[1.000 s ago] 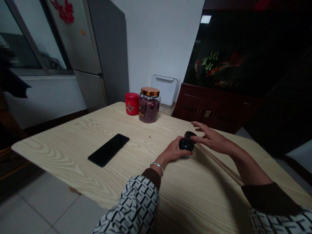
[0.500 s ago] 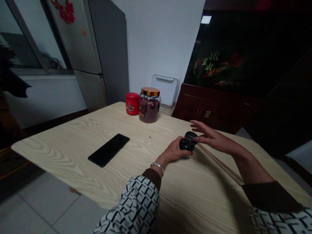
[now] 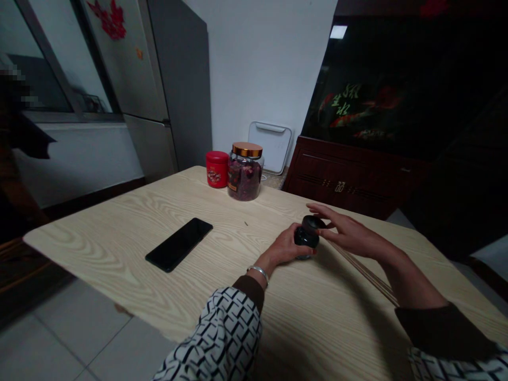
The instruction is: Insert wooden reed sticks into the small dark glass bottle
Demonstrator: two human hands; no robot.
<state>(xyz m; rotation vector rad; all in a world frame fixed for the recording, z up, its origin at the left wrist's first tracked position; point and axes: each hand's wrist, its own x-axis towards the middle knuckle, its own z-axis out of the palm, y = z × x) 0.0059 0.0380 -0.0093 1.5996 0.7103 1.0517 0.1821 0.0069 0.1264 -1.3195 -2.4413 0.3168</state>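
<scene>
My left hand [image 3: 283,246] is wrapped round a small, dark, glossy jar [image 3: 306,237] and keeps it on or just over the table. At the jar's top, a round black lid [image 3: 313,222] sits tilted; whether it still touches the rim is hard to make out. The thumb and fingers of my right hand [image 3: 344,228] grip this lid from the right side, and its upper fingers stretch out over it. Several thin wooden sticks [image 3: 367,275], perhaps chopsticks, lie on the table below my right forearm, which partly hides them.
A black phone [image 3: 179,244] lies at the left of the wooden table [image 3: 119,222]. Towards the back stand a red canister [image 3: 217,170] and a large copper-lidded jar [image 3: 245,177] of dried flowers. A small dark speck [image 3: 246,223] lies between them and my hands.
My right hand has come down slightly, with its raised fingers lower over the lid. My left hand keeps its hold on the jar. The view has shifted a little.
</scene>
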